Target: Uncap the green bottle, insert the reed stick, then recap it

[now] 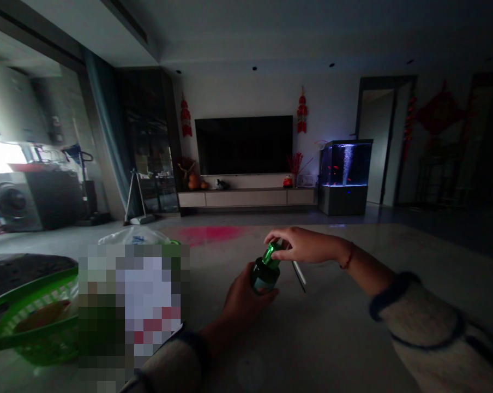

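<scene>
My left hand (pixel 242 303) is wrapped round the body of a small green bottle (pixel 265 273), holding it up above the table. My right hand (pixel 299 245) reaches in from the right with its fingers curled over the bottle's green neck and top. A thin metallic tool (pixel 299 274) hangs from under the right hand, slanting down to the right; how it is held is hidden. Both arms wear pale knitted sleeves with dark cuffs, and a red string circles the right wrist.
A green plastic basket (pixel 9 327) stands at the left on the grey table (pixel 332 327), beside a blurred patch. A white plastic bag (pixel 134 236) lies behind it. Across the dim room are a television (pixel 244 144), a lit fish tank (pixel 345 166) and a washing machine (pixel 11 202).
</scene>
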The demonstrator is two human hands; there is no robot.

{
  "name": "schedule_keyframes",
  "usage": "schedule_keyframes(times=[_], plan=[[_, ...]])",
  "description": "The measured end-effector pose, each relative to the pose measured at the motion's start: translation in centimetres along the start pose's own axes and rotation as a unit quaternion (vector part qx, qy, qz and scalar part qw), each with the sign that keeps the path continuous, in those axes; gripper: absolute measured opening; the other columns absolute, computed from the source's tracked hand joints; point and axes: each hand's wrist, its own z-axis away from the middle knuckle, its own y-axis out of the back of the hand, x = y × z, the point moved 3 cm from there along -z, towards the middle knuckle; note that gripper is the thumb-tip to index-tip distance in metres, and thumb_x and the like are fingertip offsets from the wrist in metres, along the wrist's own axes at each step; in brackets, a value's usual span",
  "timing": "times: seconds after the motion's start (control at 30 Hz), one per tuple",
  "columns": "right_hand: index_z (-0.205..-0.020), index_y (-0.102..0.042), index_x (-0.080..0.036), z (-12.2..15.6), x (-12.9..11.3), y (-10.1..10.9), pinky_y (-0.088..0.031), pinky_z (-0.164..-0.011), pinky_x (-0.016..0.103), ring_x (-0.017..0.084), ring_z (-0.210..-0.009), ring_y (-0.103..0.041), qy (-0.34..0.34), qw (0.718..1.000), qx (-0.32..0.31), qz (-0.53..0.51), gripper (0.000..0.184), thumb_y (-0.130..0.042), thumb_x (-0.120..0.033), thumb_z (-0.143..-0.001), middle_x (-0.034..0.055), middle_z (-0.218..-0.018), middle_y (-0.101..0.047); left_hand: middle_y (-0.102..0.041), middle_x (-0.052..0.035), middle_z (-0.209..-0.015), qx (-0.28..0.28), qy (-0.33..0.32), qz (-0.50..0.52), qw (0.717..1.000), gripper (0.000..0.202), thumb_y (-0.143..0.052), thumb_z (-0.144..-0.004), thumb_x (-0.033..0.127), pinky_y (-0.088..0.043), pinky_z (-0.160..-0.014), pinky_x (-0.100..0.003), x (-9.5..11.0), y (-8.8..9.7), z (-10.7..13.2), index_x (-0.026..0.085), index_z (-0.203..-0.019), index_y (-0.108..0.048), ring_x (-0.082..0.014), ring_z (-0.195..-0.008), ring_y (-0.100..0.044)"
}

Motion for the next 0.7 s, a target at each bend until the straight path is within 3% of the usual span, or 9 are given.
schedule_keyframes(times=[0.33, 0.7], plan=[[-0.101, -0.054, -0.016, 0.3, 0.4, 0.8, -0.04, -0.068, 0.023, 0.012, -0.074, -0.055, -0.004, 0.999, 0.019, -0.029, 0.029, -0.055, -0.025, -0.074, 0.0041, -0.089, -0.061, -0.062, -0.0032, -0.091, -0.001, -0.001, 0.009, 1.0, 0.051, -0.067, -0.058, 0.037, -0.045, -0.07, -0.028, -0.1, -0.1, -0.1, 0.019, -0.1, -0.046, -0.0168, -0.081, -0.058], [-0.099, -0.054, -0.012, 0.2, 3.7, 1.4, -0.042, -0.071, 0.025, 0.013, -0.079, -0.056, -0.049, 0.998, 0.023, -0.025, 0.031, -0.058, -0.024, -0.07, 0.0067, -0.09, -0.061, -0.062, -0.0027, -0.09, -0.001, 0.008, 0.006, 1.0, 0.051, -0.067, -0.058, 0.038, -0.045, -0.07, -0.029, -0.1, -0.1, -0.1, 0.019, -0.101, -0.047, -0.0173, -0.08, -0.058]])
